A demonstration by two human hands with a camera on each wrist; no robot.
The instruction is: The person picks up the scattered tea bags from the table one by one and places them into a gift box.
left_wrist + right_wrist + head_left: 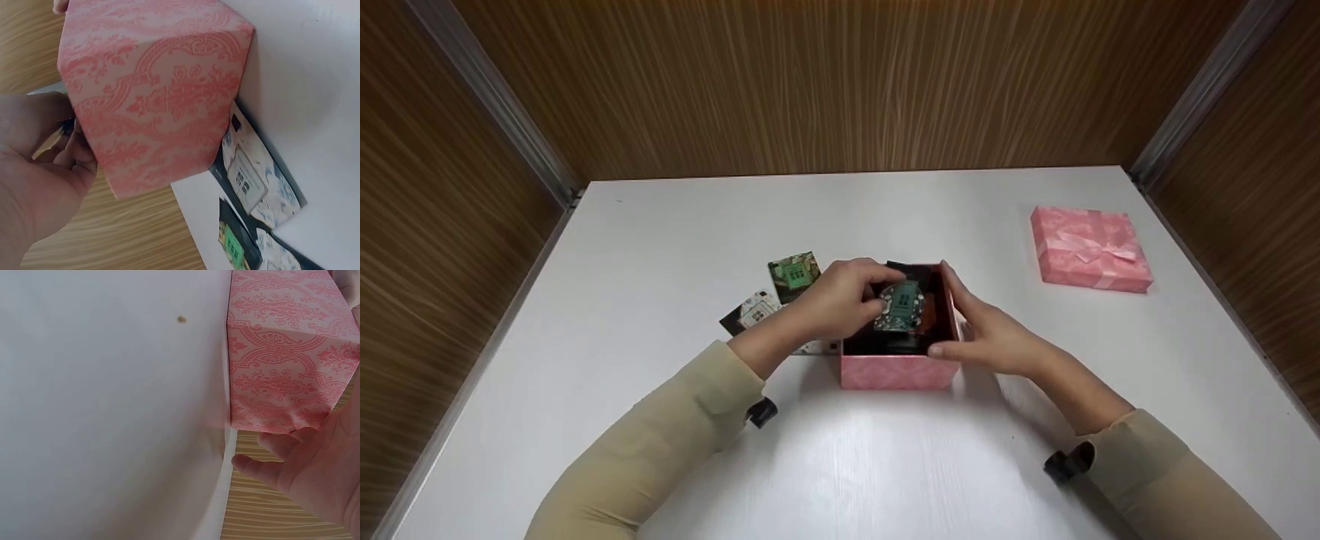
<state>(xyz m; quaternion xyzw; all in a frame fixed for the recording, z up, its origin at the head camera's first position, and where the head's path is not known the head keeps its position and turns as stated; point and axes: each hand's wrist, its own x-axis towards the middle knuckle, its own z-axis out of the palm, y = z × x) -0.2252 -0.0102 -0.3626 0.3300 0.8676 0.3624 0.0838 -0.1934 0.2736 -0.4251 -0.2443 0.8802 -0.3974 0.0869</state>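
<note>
An uncovered pink box (896, 373) with a damask pattern stands on the white table, its inside dark. Over its opening, the thumb and fingers of my left hand (844, 298) pinch a flat teal packet (911, 300) with a floral print by its left edge. In the left wrist view the box wall hides that packet. My right hand (997, 337) holds the box at its right side, thumb on the front corner of the rim and fingers toward the back corner. Inside the box, dark and reddish-brown contents show partly behind the packet.
Left of the box lie a green packet (795, 276), a white-and-black packet (756, 310) and a pale blue-patterned packet (259, 180) close against the box. A pink lid (1091, 250) with a ribbon bow rests at the back right. Wood-grain panels (840, 90) surround the table.
</note>
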